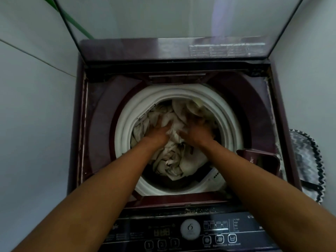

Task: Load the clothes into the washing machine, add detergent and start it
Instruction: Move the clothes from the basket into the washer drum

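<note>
A maroon top-loading washing machine (94, 124) stands with its glass lid (163, 24) raised. Crumpled white clothes (174, 157) fill the drum inside the white drum rim (125, 128). Both my arms reach down into the drum. My left hand (158, 131) lies on the pile with its fingers spread and pressing into the fabric. My right hand (197, 130) rests on the clothes beside it, blurred, fingers pushing down into the cloth. Whether either hand grips cloth is hard to tell. A detergent drawer (260, 159) juts out at the drum's right side.
The control panel (181, 231) with a round white dial (190, 229) and buttons runs along the near edge. White walls close in on the left and back. A green hose (76, 22) runs behind the lid. A zigzag-patterned laundry bag (307, 164) sits to the right of the machine.
</note>
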`<state>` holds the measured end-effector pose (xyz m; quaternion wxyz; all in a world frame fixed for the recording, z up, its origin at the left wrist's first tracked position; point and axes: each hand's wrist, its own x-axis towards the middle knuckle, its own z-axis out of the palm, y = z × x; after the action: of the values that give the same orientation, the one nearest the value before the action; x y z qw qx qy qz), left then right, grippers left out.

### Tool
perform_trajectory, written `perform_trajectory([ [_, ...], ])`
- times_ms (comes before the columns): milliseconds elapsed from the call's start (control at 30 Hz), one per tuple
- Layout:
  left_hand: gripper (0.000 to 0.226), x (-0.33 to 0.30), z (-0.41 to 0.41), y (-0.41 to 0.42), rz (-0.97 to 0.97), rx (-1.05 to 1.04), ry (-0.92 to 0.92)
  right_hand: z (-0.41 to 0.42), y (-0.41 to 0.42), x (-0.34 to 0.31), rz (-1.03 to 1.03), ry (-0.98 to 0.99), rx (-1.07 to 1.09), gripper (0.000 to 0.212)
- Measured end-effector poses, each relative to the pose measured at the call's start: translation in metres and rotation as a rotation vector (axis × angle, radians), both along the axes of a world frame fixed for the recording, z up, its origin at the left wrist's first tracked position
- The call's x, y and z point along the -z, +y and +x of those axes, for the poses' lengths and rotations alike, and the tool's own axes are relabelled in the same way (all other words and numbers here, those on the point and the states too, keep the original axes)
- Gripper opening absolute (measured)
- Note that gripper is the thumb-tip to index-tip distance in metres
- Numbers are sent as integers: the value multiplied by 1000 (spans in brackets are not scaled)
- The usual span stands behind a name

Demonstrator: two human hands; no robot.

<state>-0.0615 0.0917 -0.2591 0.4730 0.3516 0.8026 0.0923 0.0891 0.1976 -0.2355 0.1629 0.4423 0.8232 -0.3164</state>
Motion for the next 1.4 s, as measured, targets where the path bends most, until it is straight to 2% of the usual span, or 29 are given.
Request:
perform_trajectory([
  [67,85,0,-4,-5,-49,180,14,10,3,15,-334,-84,150,107],
  [133,73,-1,-3,-8,-67,338,40,11,1,13,-455,-307,118,118],
  [167,71,-2,-2,-10,-62,369,41,8,0,8,-490,-393,54,118],
  [233,69,-7,1,-15,-25,351,32,-1,3,-5,-527,-449,-15,103],
  [300,63,-14,1,-21,89,294,26,-12,8,-16,-383,-448,-31,89],
  [367,53,-21,1,-26,251,185,70,-20,8,-25,-69,-451,-23,67],
  [433,47,-28,5,-28,391,72,135,-29,1,-31,241,-369,-104,43],
  [467,47,-29,8,-28,429,46,160,-32,-2,-28,305,-285,-140,41],
  [500,49,-30,9,-26,442,35,172,-34,-3,-26,291,-187,-162,41],
  [567,56,-29,8,-25,388,67,149,-36,1,-16,91,-65,-164,42],
  [633,63,-27,6,-25,266,164,89,-33,6,-8,-120,-48,-139,44],
  [700,63,-26,5,-25,205,224,73,-32,12,-11,-221,-62,-139,45],
  [767,59,-30,5,-25,258,176,110,-37,19,-18,-223,-126,-194,42],
  [867,43,-36,10,-29,455,132,368,-46,26,-29,-89,-203,-262,34],
  [900,41,-35,10,-32,479,131,392,-47,24,-29,-72,-219,-281,34],
  [933,44,-34,10,-35,454,142,339,-44,19,-31,-117,-243,-284,33],
  [1000,61,-31,9,-39,271,225,157,-33,3,-31,-288,-287,-290,39],
  [1067,79,-28,9,-41,76,382,65,-18,-14,-32,-384,-340,-355,62],
  [1133,88,-34,13,-41,7,443,24,-7,-23,-30,-372,-379,-409,78],
  [1167,86,-39,17,-41,14,431,24,-6,-24,-29,-365,-376,-385,78],
  [1267,58,-64,29,-38,217,235,141,-8,-19,-38,-263,-227,-333,56],
  [1333,58,-74,32,-35,368,93,165,-10,-12,-50,-125,-96,-234,43],
  [1400,55,-79,32,-33,397,65,170,-8,-6,-62,-69,-12,-156,36],
])
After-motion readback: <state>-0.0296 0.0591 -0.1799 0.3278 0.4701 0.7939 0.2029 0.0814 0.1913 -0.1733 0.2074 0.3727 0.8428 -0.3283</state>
